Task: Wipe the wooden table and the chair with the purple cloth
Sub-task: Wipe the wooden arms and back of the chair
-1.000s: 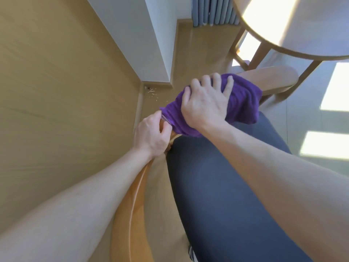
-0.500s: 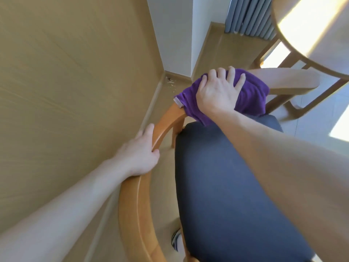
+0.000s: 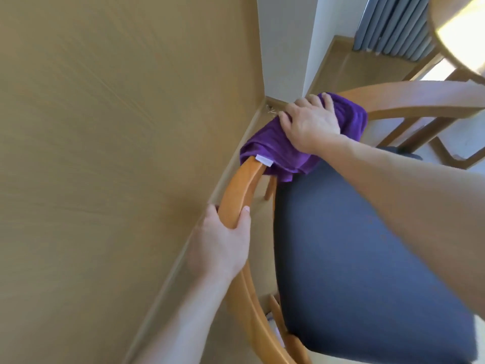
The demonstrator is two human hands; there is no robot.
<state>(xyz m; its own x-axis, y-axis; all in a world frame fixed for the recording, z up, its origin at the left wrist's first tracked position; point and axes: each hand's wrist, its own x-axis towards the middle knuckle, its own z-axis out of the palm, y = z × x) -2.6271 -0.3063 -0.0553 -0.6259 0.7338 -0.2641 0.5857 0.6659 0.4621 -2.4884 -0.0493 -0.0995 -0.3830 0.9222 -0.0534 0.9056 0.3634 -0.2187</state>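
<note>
the purple cloth (image 3: 278, 151) is bunched over the curved wooden rail of the chair (image 3: 236, 195), at the far end of the rail near the corner of the room. a small white tag (image 3: 264, 161) hangs from the near edge of the cloth, right on top of the rail.

the right hand (image 3: 311, 124) lies on top of the cloth with its fingers spread and pressing down. the cloth sticks out from under this hand on both sides, toward the wall and toward the other wooden arm of the chair.

the left hand (image 3: 223, 243) is lower down on the same rail, apart from the cloth. its fingers and thumb are curled round the orange wood and grip it. bare rail shows between this hand and the cloth.

the dark blue seat (image 3: 367, 258) of the chair lies just beside the rail, under the right forearm. the near edge of the cloth touches the far corner of the seat.

a tan wall (image 3: 105, 153) fills the left side. the round wooden counter (image 3: 446, 35) shows at the top right corner, lit by sun, well apart from both hands. grey curtains (image 3: 393, 24) hang next to it.
</note>
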